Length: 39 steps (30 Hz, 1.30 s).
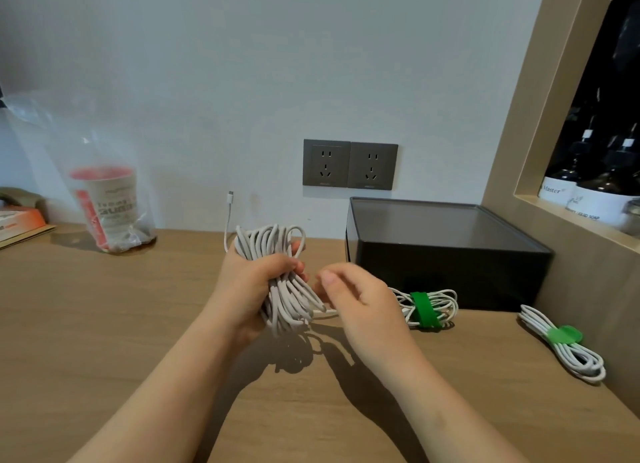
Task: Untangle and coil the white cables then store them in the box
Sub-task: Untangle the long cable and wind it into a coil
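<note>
My left hand point(254, 282) grips a thick bundle of coiled white cable point(277, 251) around its middle, held upright above the wooden desk. One free end with a small plug point(230, 196) sticks up behind the bundle. My right hand point(353, 296) is just right of the bundle, fingers curled and pinching a strand of that cable near its lower end. The dark box point(446, 254) stands at the back right with its lid on. Two more white coils lie on the desk, each bound with a green strap: one point(427, 306) in front of the box, one point(564, 345) at the far right.
A clear plastic bag holding a paper cup point(107, 209) stands at the back left, next to an orange book point(17, 220). Two grey wall sockets point(349, 164) sit above the box. A wooden shelf frame with dark bottles point(588, 192) bounds the right side.
</note>
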### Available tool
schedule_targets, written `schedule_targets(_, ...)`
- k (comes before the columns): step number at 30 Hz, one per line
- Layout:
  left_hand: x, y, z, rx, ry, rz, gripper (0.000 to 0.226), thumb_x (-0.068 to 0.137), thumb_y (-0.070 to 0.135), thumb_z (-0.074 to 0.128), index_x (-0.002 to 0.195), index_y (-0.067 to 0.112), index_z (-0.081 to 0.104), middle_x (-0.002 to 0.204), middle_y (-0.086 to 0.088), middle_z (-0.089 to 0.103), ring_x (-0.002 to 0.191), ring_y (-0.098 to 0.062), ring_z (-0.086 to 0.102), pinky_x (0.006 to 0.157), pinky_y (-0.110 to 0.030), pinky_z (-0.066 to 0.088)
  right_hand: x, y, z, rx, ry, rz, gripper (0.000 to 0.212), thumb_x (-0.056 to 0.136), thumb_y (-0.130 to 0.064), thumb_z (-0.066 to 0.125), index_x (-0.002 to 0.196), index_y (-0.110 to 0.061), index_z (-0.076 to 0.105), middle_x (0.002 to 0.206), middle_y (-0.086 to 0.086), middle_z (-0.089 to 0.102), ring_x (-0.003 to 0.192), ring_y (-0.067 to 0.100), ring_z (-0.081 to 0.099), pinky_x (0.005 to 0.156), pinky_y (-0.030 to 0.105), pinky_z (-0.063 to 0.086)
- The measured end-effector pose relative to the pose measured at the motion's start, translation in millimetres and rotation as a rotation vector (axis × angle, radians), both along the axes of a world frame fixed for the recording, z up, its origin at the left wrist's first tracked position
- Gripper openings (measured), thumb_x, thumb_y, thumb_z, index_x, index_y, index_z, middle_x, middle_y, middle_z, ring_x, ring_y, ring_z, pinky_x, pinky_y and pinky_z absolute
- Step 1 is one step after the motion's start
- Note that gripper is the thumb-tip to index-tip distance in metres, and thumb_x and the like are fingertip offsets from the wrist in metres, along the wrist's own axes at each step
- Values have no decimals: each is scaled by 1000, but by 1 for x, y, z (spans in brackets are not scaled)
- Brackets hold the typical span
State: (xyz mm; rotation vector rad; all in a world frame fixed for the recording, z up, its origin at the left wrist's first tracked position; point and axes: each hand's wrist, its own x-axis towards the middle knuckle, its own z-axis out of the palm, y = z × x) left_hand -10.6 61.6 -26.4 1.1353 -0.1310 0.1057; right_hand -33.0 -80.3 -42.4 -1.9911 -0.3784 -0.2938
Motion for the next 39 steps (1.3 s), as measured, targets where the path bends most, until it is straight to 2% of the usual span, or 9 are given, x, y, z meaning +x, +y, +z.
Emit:
schedule_targets(5, -1, 2, 0, 53, 5, -174, 26, 66, -11, 61, 92, -6, 59, 58, -14, 60, 51, -23, 62, 50, -30, 55, 7, -10, -2, -109, 57, -90, 22, 99, -19, 39, 110, -36, 49, 106, -16, 54, 99, 2, 51, 81, 18, 41)
schedule_targets(11, -1, 7, -1, 173, 13, -540, 26, 53, -1, 70, 76, 3, 58, 62, -17, 53, 51, -25, 58, 52, -32, 53, 12, -22, 3, -36, 53, -160, 42, 94, -12, 50, 128, -36, 44, 101, -14, 56, 81, 7, 59, 74, 27, 54)
schedule_targets(14, -2, 6, 0, 203, -22, -633, 26, 52, 0, 71, 74, 11, 64, 67, -19, 50, 51, -22, 55, 55, -34, 52, 11, -23, 8, -39, 6, -65, 51, 92, -9, 53, 121, -49, 44, 120, -16, 47, 87, 5, 56, 81, 26, 53)
schedule_targets(17, -2, 7, 1, 226, -24, -643, 27, 50, 0, 71, 73, 13, 65, 68, -19, 51, 51, -22, 56, 54, -34, 51, 12, -22, 7, -215, -65, -133, 17, 91, -24, 57, 93, -41, 57, 134, -14, 38, 121, 6, 38, 99, 31, 38)
schedule_targets(23, 0, 13, 3, 52, 43, -468, 30, 46, 0, 68, 72, 2, 56, 57, -14, 49, 50, -23, 53, 49, -30, 52, 16, -47, 20, 283, -137, -497, 34, 90, -31, 58, 64, -10, 58, 58, -2, 46, 58, 15, 42, 54, 29, 31)
schedule_targets(28, 2, 11, 2, -29, 139, -193, 12, 76, -9, 50, 72, 2, 48, 54, -10, 49, 44, -18, 53, 44, -23, 50, 11, -51, 27, 523, -12, -440, 17, 90, -22, 59, 82, -8, 56, 55, 0, 53, 53, 10, 53, 60, 36, 52)
schedule_targets(30, 4, 8, 0, -29, 144, -120, 15, 82, -10, 47, 74, 1, 51, 55, -11, 50, 45, -18, 53, 44, -23, 51, 11, -44, 23, 378, -24, -361, 10, 87, -18, 63, 90, -21, 54, 55, -2, 53, 50, 12, 56, 64, 40, 57)
schedule_targets(34, 4, 5, 0, 39, 96, -23, 20, 77, -15, 56, 92, -1, 57, 64, -12, 56, 48, -18, 59, 47, -26, 53, 14, -40, 15, -100, -22, -374, 51, 86, -10, 63, 125, -37, 44, 107, -4, 55, 88, 14, 58, 77, 31, 54)
schedule_targets(39, -2, 1, 2, 219, 21, -58, 43, 70, -25, 57, 100, 6, 53, 76, -11, 65, 57, -22, 63, 53, -33, 55, 12, -40, 15, -442, -79, -433, 65, 87, -21, 63, 140, -37, 30, 147, -12, 30, 133, 17, 25, 106, 39, 30)
